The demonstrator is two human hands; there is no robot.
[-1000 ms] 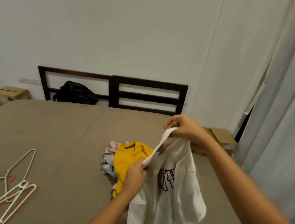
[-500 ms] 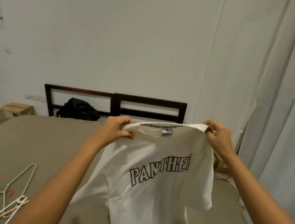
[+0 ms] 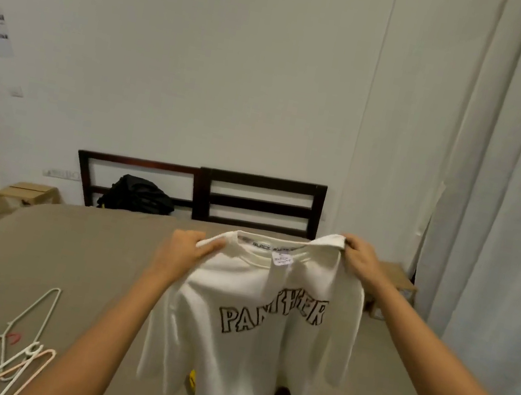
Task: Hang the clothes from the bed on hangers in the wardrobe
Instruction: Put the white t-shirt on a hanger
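Note:
I hold a white T-shirt [image 3: 246, 351] with black outlined lettering spread out in front of me above the bed [image 3: 50, 257]. My left hand [image 3: 185, 252] pinches its left shoulder, and my right hand [image 3: 359, 260] grips the right shoulder. The shirt hangs straight down with its front facing me and hides most of the clothes pile; only a sliver of a yellow garment [image 3: 192, 378] shows beneath it. Several plastic hangers [image 3: 6, 347], white, red and peach, lie on the bed at the lower left. No wardrobe is in view.
A dark wooden headboard [image 3: 252, 196] stands against the white wall, with a black bag [image 3: 138, 193] in front of it. Cardboard boxes [image 3: 26, 196] sit on the floor left and right of the bed. White curtains [image 3: 511, 206] hang on the right.
I lifted the bunched white shirt off the pile and spread it open by its shoulders. My hands moved apart, and the shirt now hangs flatter and a little lower.

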